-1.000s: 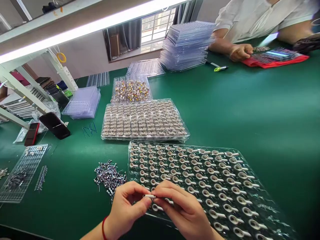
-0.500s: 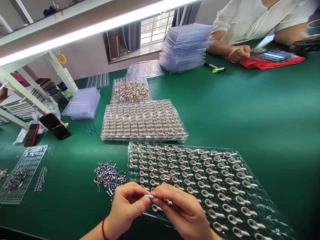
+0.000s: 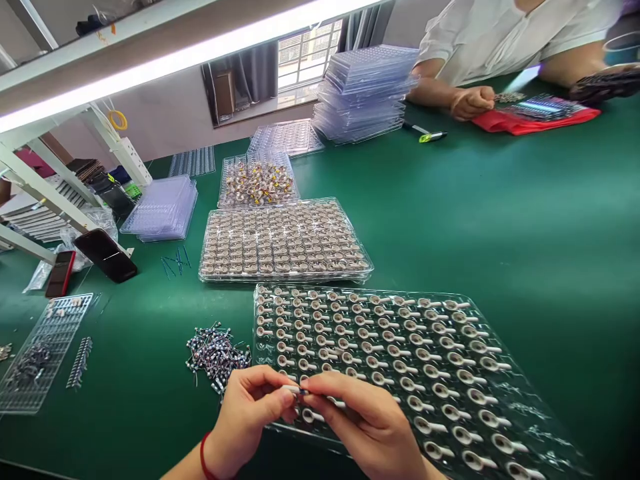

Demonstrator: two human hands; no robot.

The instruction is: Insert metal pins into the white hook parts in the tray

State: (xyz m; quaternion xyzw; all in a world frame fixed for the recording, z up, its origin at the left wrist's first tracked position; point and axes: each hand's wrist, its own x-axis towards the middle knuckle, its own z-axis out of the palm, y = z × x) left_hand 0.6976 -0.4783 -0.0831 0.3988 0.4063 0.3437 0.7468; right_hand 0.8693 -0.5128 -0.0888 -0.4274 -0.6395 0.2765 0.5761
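Over the clear tray (image 3: 500, 313), both hands (image 3: 305, 417) pinch a small white part (image 3: 291, 389).

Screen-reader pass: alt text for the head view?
Both hands, left and right, pinch a small white part over the near edge of a clear tray of similar white parts on a green table. A pile of small components lies left of the tray; another person's hand works far right.
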